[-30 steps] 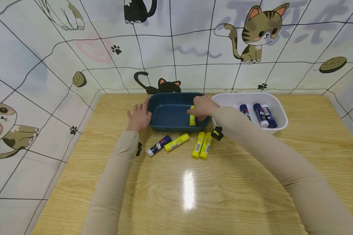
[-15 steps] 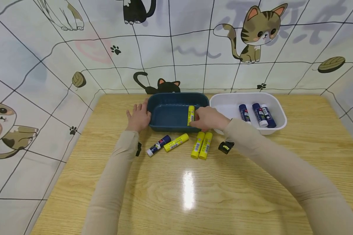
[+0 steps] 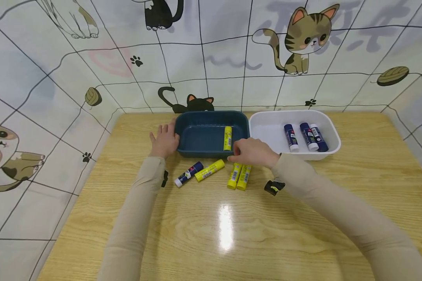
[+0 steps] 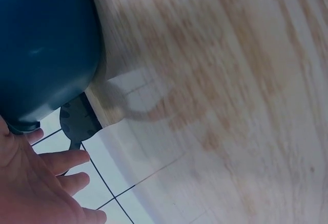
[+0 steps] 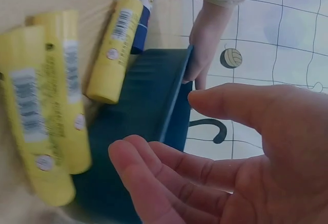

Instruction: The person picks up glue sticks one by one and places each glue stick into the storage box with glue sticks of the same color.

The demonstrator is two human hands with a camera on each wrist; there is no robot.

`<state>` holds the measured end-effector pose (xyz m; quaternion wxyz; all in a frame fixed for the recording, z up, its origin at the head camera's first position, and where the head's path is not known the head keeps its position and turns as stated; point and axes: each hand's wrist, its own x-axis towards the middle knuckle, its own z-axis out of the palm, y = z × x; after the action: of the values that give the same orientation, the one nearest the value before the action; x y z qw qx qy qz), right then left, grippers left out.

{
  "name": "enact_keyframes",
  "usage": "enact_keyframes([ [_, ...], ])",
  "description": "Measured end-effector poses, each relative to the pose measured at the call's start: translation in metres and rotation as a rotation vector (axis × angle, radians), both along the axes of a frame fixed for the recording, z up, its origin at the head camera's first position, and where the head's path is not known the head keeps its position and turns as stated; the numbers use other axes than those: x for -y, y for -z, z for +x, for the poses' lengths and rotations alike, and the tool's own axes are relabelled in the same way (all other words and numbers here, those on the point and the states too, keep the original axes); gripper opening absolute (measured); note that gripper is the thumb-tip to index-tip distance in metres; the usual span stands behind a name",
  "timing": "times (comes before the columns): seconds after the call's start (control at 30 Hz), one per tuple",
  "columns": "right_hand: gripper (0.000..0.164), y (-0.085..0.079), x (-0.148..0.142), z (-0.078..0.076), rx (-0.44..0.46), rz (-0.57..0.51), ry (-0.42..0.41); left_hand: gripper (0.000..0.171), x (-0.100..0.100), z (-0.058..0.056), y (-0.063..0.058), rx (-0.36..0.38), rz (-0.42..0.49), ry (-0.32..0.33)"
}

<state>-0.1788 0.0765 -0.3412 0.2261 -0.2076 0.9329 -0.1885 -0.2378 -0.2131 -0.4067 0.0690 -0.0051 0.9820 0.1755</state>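
Observation:
My left hand (image 3: 164, 141) rests against the left end of the dark blue bin (image 3: 200, 153), its fingers fairly straight in the left wrist view. My right hand (image 3: 254, 152) hovers over the bin's front right corner. In the right wrist view its thumb and fingers stand apart with nothing between them. One yellow glue stick (image 3: 227, 138) lies inside the bin. Two more yellow glue sticks (image 5: 24, 111) lie side by side on the table just below my right hand, their far ends partly hidden by it in the head view.
A blue glue stick (image 3: 188, 174) and another yellow glue stick (image 3: 209, 170) lie in front of the bin. To its right stands a white bin (image 3: 267, 117) holding three blue glue sticks (image 3: 308, 136). A cat-patterned curtain (image 3: 225, 58) hangs behind the table (image 3: 183, 234).
My right hand has let go of the yellow glue stick, which now lies in the dark blue bin, and has drawn back toward the bin's front edge. My left hand stays put.

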Motion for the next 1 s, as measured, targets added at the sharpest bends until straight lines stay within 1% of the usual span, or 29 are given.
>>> enact_keyframes([
  [0.13, 0.025, 0.012, -0.007, 0.007, 0.011, -0.019, -0.018, 0.059, 0.000, 0.000, 0.000, -0.005, -0.003, -0.001],
  [0.27, 0.026, 0.022, -0.016, 0.015, 0.020, -0.009, -0.014, 0.059, 0.000, 0.000, 0.002, -0.005, -0.004, 0.003],
  [0.47, 0.028, 0.029, -0.026, 0.023, -0.002, 0.023, 0.015, 0.059, 0.000, -0.001, 0.002, 0.002, -0.003, -0.002],
  [0.7, 0.034, 0.038, -0.032, 0.022, 0.006, 0.049, 0.054, 0.059, 0.000, -0.001, 0.002, 0.002, -0.003, 0.000],
  [0.83, 0.040, 0.042, -0.032, 0.021, -0.008, 0.056, 0.070, 0.059, 0.000, -0.001, 0.002, -0.008, -0.004, 0.002],
  [0.93, 0.043, 0.044, -0.031, 0.020, -0.019, 0.079, 0.068, 0.059, 0.001, -0.001, 0.003, -0.015, -0.001, 0.004],
  [1.0, 0.043, 0.046, -0.031, 0.018, -0.009, 0.084, 0.067, 0.059, 0.001, -0.002, 0.003, -0.022, 0.004, 0.004],
])
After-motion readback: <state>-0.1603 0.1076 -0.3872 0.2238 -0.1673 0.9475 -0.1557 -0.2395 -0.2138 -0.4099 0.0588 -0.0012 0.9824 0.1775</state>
